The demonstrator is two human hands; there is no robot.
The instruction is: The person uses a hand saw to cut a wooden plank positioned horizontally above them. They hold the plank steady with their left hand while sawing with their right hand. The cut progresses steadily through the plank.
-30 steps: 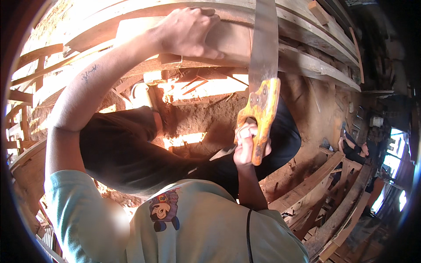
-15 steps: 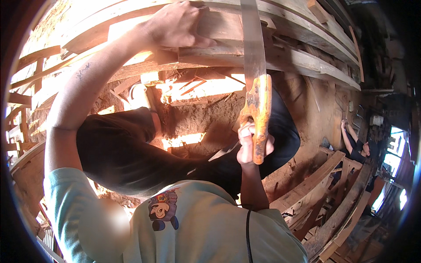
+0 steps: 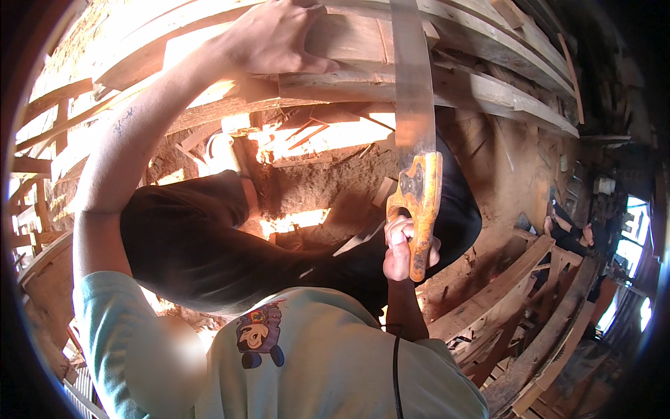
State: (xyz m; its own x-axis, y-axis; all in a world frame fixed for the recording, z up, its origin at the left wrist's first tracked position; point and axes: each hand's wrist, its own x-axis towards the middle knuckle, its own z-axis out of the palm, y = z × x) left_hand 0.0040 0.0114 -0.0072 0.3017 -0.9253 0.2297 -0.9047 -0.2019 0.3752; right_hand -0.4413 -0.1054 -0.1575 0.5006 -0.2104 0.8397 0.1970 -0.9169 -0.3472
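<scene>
My right hand is wrapped round the worn yellow-orange handle of a handsaw. The saw's wide metal blade points away from me, crossing over a wooden board, and its far end runs out of the picture. Left of the blade, my left hand grips that board, thumb stretched along the near side and fingers bent over the top. The fingertips are partly cut off by the upper edge. A thin line crosses the board between the thumb and the blade.
Long wooden beams run across the top. Below them lies dirt ground with wood scraps, beside my bent legs. A timber frame stands at the lower right. Another person is farther off at the right.
My right hand has pulled the saw toward me and slightly to the right. My left hand stays on the board. The person at the right has lowered their arms.
</scene>
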